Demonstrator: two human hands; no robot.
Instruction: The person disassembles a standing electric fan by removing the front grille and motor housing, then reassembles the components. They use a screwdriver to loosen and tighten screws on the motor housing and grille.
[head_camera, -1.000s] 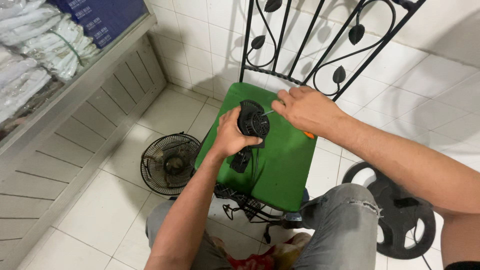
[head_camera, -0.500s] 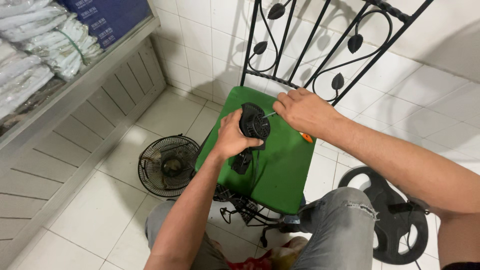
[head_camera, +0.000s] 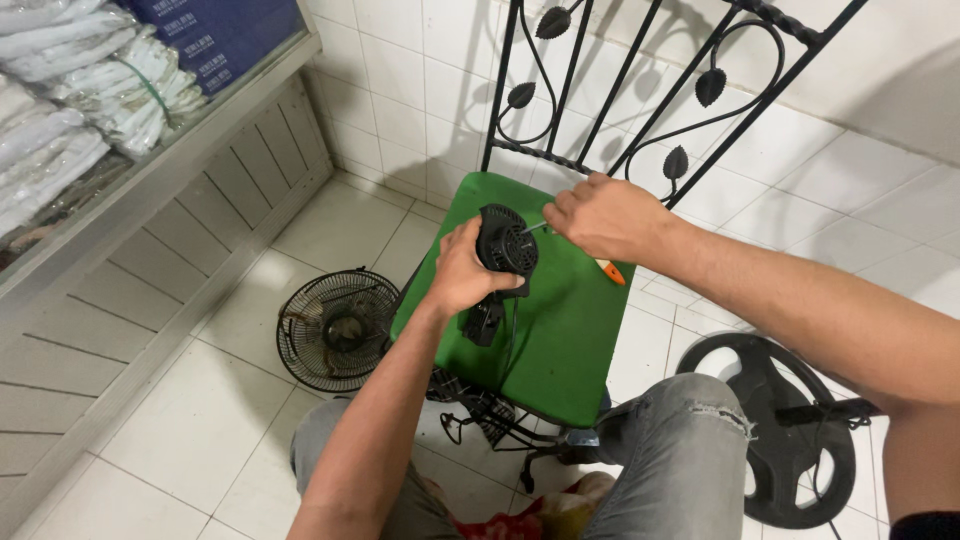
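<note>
While the left hand (head_camera: 462, 272) wraps around a black fan motor (head_camera: 505, 242), fingers curled shut on its housing, the motor sits upright on the green chair seat (head_camera: 560, 340), approx. centre-left. Right hand (head_camera: 600, 215) pinches a thin screwdriver (head_camera: 535, 228), tip at the motor's rear face; an orange bit (head_camera: 612, 272) shows below the wrist. Chair back is black iron w/ leaf shapes (head_camera: 640, 90). On the tile floor: wire fan guard (head_camera: 335, 330) left of chair, black round fan base (head_camera: 790, 430) to the right. Shelf w/ wrapped white bundles (head_camera: 90, 90) far left.
</note>
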